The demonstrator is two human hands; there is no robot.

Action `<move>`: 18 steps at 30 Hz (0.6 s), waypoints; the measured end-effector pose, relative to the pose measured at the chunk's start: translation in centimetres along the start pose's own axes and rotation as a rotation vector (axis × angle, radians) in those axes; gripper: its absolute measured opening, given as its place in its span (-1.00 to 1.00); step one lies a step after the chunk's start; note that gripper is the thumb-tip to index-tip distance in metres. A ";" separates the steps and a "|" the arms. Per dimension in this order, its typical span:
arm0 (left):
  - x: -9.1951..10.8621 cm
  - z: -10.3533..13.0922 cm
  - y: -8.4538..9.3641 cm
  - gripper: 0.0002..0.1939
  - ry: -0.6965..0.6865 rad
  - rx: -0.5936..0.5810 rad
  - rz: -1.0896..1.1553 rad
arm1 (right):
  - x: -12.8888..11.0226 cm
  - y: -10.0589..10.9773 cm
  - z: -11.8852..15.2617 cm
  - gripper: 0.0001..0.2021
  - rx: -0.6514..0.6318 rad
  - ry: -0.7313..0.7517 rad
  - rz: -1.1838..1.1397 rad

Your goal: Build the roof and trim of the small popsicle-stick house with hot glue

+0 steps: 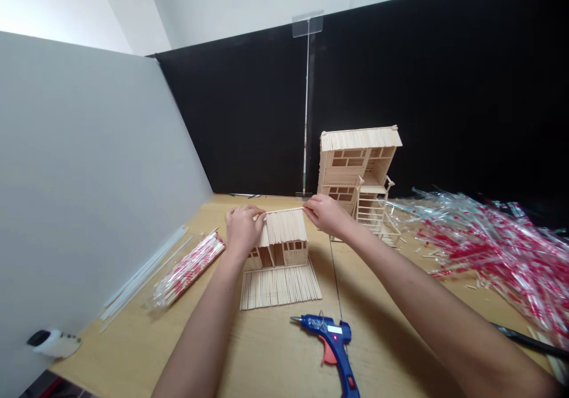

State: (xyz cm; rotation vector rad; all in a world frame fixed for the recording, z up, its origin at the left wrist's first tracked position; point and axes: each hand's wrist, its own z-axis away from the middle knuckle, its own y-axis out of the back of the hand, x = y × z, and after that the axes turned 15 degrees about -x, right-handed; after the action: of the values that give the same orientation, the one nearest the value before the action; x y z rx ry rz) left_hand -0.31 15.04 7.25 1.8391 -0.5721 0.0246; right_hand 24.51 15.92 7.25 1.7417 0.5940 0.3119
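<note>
A small model house built of thin wooden sticks stands on the table, with a slatted deck in front. Along its roof ridge lies a thin wooden stick. My left hand is closed at the left end of this stick, its fingertips partly hidden. At the right end, my right hand pinches the stick between thumb and fingers. In front of the deck a blue glue gun with an orange trigger lies on its side, a red light showing on its body.
Behind my right hand stands a taller two-storey stick house. A heap of red-and-clear plastic wrappers covers the right side. At left lie a wrapped stick bundle, white glue sticks and a white bottle-like object.
</note>
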 end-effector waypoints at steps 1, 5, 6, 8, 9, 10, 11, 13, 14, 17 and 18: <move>0.0 0.0 0.0 -0.84 0.002 -0.003 -0.001 | 0.0 -0.1 0.0 -0.74 0.004 -0.003 -0.010; 0.1 0.0 0.2 -0.84 0.004 -0.007 -0.001 | 0.0 -0.5 0.0 -0.76 0.023 0.002 -0.040; 0.1 0.0 0.2 -0.83 0.006 -0.010 -0.002 | 0.0 -0.6 -0.1 -0.76 0.029 0.005 -0.042; 0.2 0.0 0.3 -0.83 0.014 -0.018 -0.006 | 0.1 -0.7 -0.1 -0.76 0.045 0.008 -0.042; 0.2 0.0 0.3 -0.83 0.017 -0.023 -0.006 | 0.1 -0.7 -0.1 -0.76 0.055 0.009 -0.040; 0.2 0.0 0.3 -0.83 0.021 -0.025 -0.006 | 0.1 -0.8 -0.1 -0.76 0.064 0.010 -0.038; 0.2 0.0 0.3 -0.84 0.023 -0.026 -0.006 | 0.1 -0.8 -0.1 -0.77 0.071 0.012 -0.036; 0.2 0.0 0.2 -0.84 0.027 -0.028 -0.001 | 0.0 -1.0 -0.1 -0.77 0.080 0.015 -0.033; 0.2 -0.1 0.2 -0.84 0.029 -0.030 0.002 | 0.0 -1.1 -0.1 -0.77 0.083 0.016 -0.031; 0.0 -0.1 0.2 -0.83 0.031 -0.029 0.008 | -0.1 -1.1 -0.1 -0.77 0.099 0.017 -0.016; 0.0 0.0 0.3 -0.83 0.033 -0.017 0.003 | -0.1 -1.0 0.0 -0.77 0.114 0.013 -0.009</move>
State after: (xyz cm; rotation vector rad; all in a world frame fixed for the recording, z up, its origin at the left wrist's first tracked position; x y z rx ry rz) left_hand -0.41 14.99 7.54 1.8180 -0.5503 0.0515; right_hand 24.21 16.03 6.33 1.8468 0.6395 0.2875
